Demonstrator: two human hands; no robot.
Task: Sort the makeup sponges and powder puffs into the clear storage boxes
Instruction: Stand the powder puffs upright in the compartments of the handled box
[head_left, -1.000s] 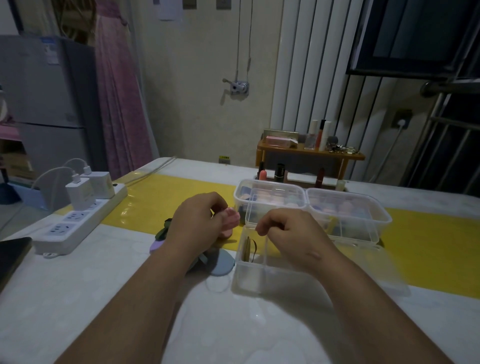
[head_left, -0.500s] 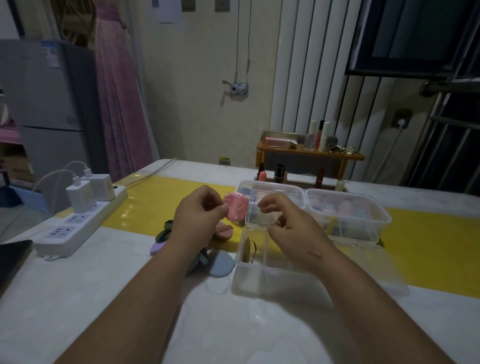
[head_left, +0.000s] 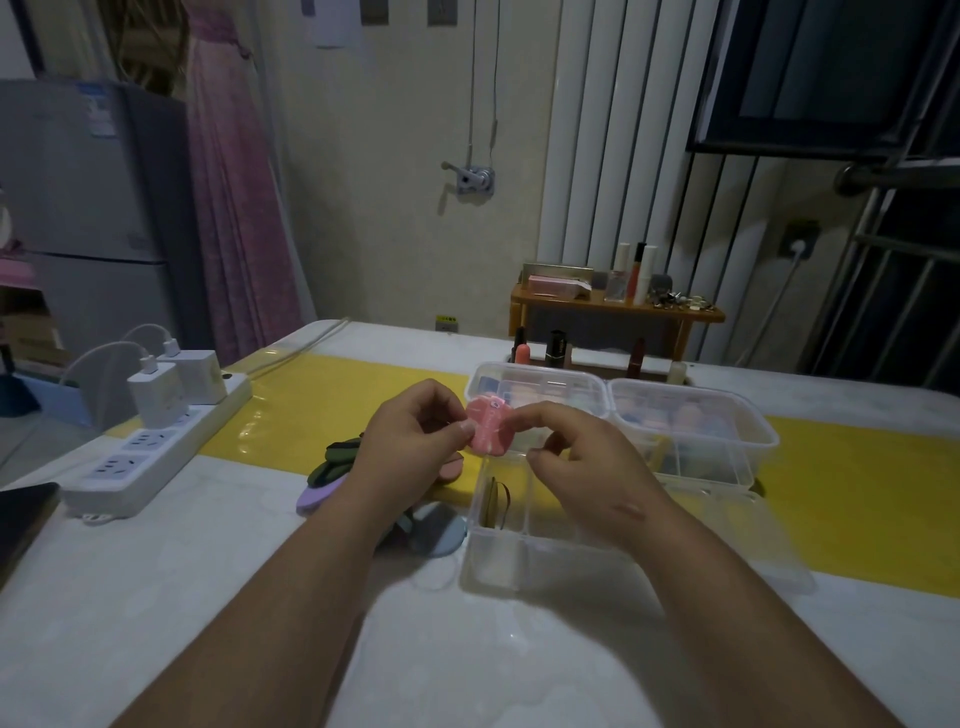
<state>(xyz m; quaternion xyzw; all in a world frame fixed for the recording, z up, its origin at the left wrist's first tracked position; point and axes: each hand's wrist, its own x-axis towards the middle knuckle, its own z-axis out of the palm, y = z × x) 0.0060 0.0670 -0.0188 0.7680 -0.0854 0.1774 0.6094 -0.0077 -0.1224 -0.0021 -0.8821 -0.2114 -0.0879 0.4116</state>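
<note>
A pink powder puff (head_left: 488, 430) is held upright in the air between both hands. My left hand (head_left: 415, 441) pinches its left edge and my right hand (head_left: 576, 457) pinches its right edge with the fingertips. It hangs just over the far left corner of the near clear box (head_left: 498, 561), which holds a brown puff (head_left: 496, 501) standing on edge. Loose puffs lie on the table under my left wrist: a grey-blue one (head_left: 436, 530), a lilac one (head_left: 317, 499), dark green ones (head_left: 337, 460). Two lidded clear boxes (head_left: 535, 387) (head_left: 727, 415) stand behind.
A white power strip (head_left: 150, 452) with two chargers lies at the left, a dark device (head_left: 23, 519) beside it. A yellow runner (head_left: 857, 499) crosses the white table. A wooden shelf (head_left: 618, 306) with cosmetics and lipsticks stands behind the boxes.
My left hand has lifted the pink puff from near the pile up to chest of the view. My right hand has risen from the box rim and taken the puff's right edge.
</note>
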